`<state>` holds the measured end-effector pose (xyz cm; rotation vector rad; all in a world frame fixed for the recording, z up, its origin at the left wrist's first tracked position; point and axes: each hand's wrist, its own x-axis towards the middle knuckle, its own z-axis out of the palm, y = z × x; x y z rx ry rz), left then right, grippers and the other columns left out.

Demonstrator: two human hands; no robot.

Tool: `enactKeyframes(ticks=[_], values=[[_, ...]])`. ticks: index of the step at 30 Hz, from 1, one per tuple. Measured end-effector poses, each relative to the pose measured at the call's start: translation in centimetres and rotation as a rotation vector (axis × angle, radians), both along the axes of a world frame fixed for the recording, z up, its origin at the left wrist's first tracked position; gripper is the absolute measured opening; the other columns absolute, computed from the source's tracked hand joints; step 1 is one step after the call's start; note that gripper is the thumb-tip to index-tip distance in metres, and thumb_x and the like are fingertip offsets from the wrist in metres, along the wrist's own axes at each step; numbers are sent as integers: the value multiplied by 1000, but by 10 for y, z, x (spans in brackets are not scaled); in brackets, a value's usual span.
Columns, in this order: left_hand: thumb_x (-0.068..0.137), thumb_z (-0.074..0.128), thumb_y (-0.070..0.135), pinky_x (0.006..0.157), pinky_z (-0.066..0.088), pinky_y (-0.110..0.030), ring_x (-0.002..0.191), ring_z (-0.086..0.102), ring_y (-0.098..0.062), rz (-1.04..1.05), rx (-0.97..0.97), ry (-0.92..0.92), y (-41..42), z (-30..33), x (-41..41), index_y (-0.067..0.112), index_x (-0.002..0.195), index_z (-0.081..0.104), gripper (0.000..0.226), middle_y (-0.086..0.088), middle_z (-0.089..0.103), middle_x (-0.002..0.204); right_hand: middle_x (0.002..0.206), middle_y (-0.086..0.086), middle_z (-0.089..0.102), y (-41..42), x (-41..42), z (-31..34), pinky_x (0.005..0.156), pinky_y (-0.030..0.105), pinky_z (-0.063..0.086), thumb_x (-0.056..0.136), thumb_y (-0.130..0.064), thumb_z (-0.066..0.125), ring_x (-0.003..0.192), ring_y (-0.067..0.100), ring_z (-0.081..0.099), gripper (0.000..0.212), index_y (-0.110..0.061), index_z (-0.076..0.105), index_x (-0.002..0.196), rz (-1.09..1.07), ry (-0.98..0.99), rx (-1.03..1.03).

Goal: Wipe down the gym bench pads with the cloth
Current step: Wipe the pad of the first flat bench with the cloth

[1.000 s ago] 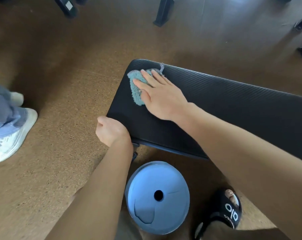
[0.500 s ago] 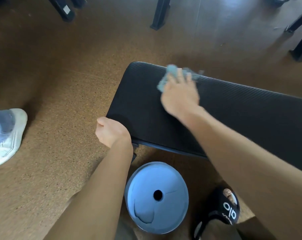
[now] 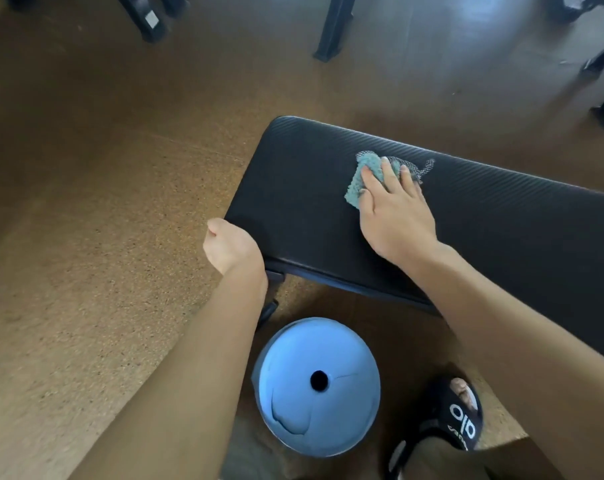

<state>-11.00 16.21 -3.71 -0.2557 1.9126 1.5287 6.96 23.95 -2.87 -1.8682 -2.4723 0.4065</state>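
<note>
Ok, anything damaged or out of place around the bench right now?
Only the blue disc on the floor below the bench pad: its top shows a crack or tear running from the centre hole. Nothing else stands out.

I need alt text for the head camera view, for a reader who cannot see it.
A right hand presses a light blue cloth flat on a black padded gym bench, while the left hand grips the near corner of the bench. On the brown floor below lie a round blue disc and a black sandal.
</note>
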Motion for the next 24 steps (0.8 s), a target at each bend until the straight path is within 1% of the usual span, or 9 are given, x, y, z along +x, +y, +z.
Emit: enactKeyframes(ticks=[2,4,6,9,12,15,16,19,24], values=[[105,32,34,93,45,-31,103,59,-24,-103,-6,-69,-8,0,-6,14,125,62,41,-1,64,120,174,4,3,-7,-43,2,129,46,1,110,-34,22,159,33,0,56,-26,19,165,69,16,17],[103,36,45,104,49,-39,108,65,-25,-208,40,-139,-19,-3,-16,18,116,64,41,-2,69,118,173,4,8,-32,-92,0,129,47,2,109,-33,25,159,34,3,55,-25,24,164,277,42,57],[103,34,56,106,50,-41,109,68,-24,-286,138,-204,-33,-2,-28,23,114,68,48,-3,73,114,172,2,17,-65,-126,-6,128,47,4,109,-33,31,158,33,8,52,-26,34,160,476,43,93],[103,23,66,109,44,-36,116,63,-17,-351,255,-299,-48,-4,-41,25,136,61,65,1,69,125,163,7,39,-82,-127,-16,126,50,17,104,-27,42,154,38,25,47,-21,54,149,643,51,188],[102,20,68,116,38,-36,127,58,-17,-403,263,-295,-50,-2,-42,15,146,53,76,-2,64,136,162,10,40,-82,-93,-22,126,48,24,97,-11,43,150,38,34,54,-23,54,149,768,-34,301],[101,18,69,106,47,-34,121,64,-19,-390,234,-263,-48,2,-40,13,140,58,79,-6,69,130,165,11,34,-97,-53,-24,125,44,19,89,-2,37,151,38,33,68,-23,51,152,784,-115,368],[102,16,68,103,48,-32,118,65,-18,-406,227,-241,-49,3,-39,15,137,61,78,-4,71,125,166,11,32,-101,-36,-25,124,43,17,87,2,43,152,38,32,71,-23,49,153,773,-143,387],[104,17,66,113,38,-32,121,62,-15,-434,206,-174,-51,3,-35,21,137,61,71,3,71,126,167,8,30,-107,31,-27,118,45,22,79,6,75,153,36,28,88,-24,44,155,677,-165,394],[105,19,64,114,35,-33,119,60,-14,-455,187,-110,-51,3,-31,23,143,56,67,8,68,120,169,7,25,-120,121,-23,119,52,31,76,4,84,153,36,27,99,-29,35,156,550,-211,320]])
